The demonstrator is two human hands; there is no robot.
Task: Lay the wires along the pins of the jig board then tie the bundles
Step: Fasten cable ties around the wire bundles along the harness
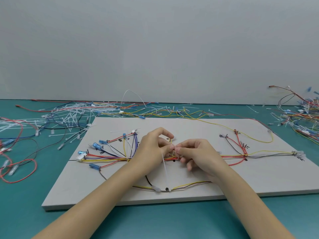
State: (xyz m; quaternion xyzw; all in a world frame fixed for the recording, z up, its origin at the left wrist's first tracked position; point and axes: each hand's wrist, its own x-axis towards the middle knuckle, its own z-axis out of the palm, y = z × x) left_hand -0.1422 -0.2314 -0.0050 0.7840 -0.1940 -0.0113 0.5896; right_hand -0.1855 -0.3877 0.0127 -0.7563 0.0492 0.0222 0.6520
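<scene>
On the far left of the green surface (155, 221), loose wires (19, 169) and a heap of spare cable ties (69, 116) are scattered. The grey jig board (241, 178) lies in the middle, and on its left part blue connectors (96, 146) are fanned out; from them the wires are gathered into one main bundle (110, 159), which runs across the board from left to right, so its long axis is horizontal in the view.

At the centre of the bundle the two hands meet. The left hand (151, 150) has its fingers curled, and a white cable tie (164, 171) is pinched between thumb and forefinger; the free tail of the tie points down toward the near edge of the board. The right hand (195, 154) is also curled, and the tie seems to be pinched at the bundle, probably at its head, though the exact contact is hidden by the fingers.

It is judged that a bundle is being tied. If the tail is pulled before all wires are enclosed, a wire could be left out; if it is pulled sideways, wires could be lifted off the pins. On the right, a red branch (240, 144) goes up, and another pile of wires (303, 116) lies at the edge.
</scene>
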